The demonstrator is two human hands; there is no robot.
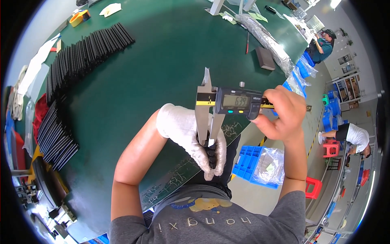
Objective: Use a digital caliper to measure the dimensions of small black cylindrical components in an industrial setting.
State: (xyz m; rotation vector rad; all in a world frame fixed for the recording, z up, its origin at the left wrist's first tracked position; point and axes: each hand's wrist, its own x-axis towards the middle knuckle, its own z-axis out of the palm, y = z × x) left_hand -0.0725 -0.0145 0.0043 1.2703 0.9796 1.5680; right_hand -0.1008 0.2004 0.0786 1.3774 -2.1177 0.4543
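My bare right hand (284,114) is closed on the slide end of a digital caliper (228,101), held level over the table's near edge. My left hand (191,134), in a white glove, is closed around a few dark rods (211,156), seen mostly end-on. The caliper's jaws point down toward me, their lower tips at the rods between my gloved fingers. Whether both tips touch a rod is hard to make out. On the left of the table, many black rods (87,57) lie side by side in a curved row, and more rods (57,136) continue it nearer me.
The green table (162,65) carries yellow tape (77,18), a dark block (265,59) and a long plastic-wrapped bundle (264,36). Right of my lap stands a blue crate (248,162). Red stools (332,148) and two people (357,136) are farther right.
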